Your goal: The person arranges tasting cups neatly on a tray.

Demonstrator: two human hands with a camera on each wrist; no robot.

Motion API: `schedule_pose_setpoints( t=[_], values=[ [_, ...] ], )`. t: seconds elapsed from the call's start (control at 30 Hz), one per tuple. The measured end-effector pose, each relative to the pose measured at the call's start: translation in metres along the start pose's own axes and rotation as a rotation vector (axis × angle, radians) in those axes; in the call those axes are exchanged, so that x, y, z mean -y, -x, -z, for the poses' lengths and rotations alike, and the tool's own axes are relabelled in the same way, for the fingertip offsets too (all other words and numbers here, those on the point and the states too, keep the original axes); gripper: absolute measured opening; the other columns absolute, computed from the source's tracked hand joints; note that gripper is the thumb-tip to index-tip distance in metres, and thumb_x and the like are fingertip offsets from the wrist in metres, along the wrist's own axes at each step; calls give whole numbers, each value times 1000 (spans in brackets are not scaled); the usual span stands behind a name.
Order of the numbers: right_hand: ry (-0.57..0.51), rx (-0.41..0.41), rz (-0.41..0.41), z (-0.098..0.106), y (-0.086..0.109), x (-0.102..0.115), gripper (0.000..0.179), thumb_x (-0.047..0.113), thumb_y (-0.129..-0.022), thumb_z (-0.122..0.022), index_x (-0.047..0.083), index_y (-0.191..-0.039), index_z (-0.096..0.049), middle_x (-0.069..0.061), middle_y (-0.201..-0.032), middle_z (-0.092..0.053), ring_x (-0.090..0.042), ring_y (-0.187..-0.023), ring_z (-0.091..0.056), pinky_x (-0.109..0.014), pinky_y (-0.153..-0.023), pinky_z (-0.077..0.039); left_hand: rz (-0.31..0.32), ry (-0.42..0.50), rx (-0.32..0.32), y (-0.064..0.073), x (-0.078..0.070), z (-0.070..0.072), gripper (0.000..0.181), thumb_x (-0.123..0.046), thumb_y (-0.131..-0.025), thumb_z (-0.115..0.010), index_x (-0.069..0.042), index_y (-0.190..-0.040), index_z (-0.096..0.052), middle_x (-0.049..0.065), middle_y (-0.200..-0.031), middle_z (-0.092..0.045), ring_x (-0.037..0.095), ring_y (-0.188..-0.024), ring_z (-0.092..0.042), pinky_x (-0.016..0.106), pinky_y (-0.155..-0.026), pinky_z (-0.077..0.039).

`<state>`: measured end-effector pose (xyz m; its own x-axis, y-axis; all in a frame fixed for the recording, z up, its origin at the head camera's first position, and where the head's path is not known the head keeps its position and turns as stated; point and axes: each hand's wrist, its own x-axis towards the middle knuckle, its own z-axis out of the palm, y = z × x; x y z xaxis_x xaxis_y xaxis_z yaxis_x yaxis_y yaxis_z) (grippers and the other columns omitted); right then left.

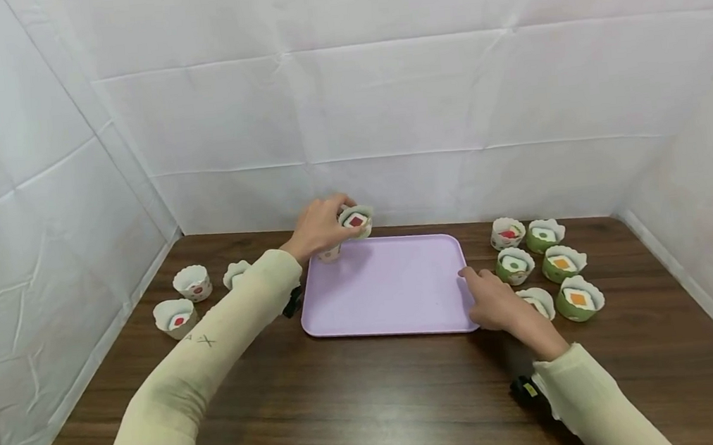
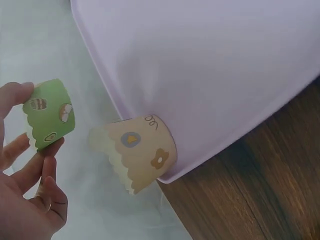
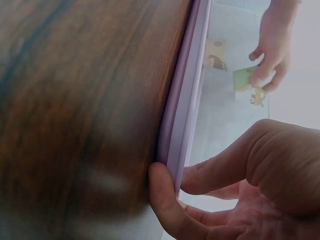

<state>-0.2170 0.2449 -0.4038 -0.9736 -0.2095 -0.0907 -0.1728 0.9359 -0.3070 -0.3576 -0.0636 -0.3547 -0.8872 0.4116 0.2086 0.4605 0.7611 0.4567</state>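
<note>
My left hand [image 1: 321,225] holds a green scalloped paper baking cup [image 2: 52,115] between thumb and fingers, above the far-left part of the lilac tray [image 1: 394,286]. Inside that cup sits a white piece with a dark red square. Just below it, a beige patterned paper cup [image 2: 142,155] stands in the tray's far-left corner, partly covered by the hand in the head view. At the tray's right side, my right hand [image 3: 240,185] pinches the rim, thumb on one face and a finger on the other. In the head view this right hand [image 1: 493,300] is at the near-right corner.
Left of the tray stand white paper cups [image 1: 192,283], one partly behind the left sleeve. On the right, several green cups [image 1: 545,234] and a white one [image 1: 506,232] hold coloured pieces. White sheeting [image 1: 384,107] encloses the brown wooden table [image 1: 360,406] behind and at both sides.
</note>
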Motion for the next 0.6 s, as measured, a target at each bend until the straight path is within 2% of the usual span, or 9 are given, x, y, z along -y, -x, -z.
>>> schedule_pose_setpoints(
  t=[0.17,0.33,0.6],
  values=[
    [11,3,-11,2,2,-1,68,-3,-78,-64,-10,-142,-45,-40,-128,-54,-40,-103,-58,-54,-87,-55,-8,-36,32,-3,0,-6,52,-42,-87,-79,-16,-130,-66,9,-117,-73,27,-97,-61,32,-75,-50],
    [0,3,-13,1,1,-4,68,-3,-78,-63,-10,-142,-44,-40,-128,-53,-39,-101,-58,-54,-86,-55,-20,-70,65,-7,0,-12,51,-44,-87,-79,-18,-129,-67,8,-122,-71,30,-106,-56,36,-81,-48],
    [-15,-5,-9,-1,2,0,68,-3,-77,-63,-10,-142,-45,-39,-129,-54,-39,-102,-57,-53,-86,-55,-4,-160,155,-5,3,-24,48,-43,-88,-79,-19,-127,-66,7,-111,-71,28,-108,-49,37,-84,-46]
  ],
)
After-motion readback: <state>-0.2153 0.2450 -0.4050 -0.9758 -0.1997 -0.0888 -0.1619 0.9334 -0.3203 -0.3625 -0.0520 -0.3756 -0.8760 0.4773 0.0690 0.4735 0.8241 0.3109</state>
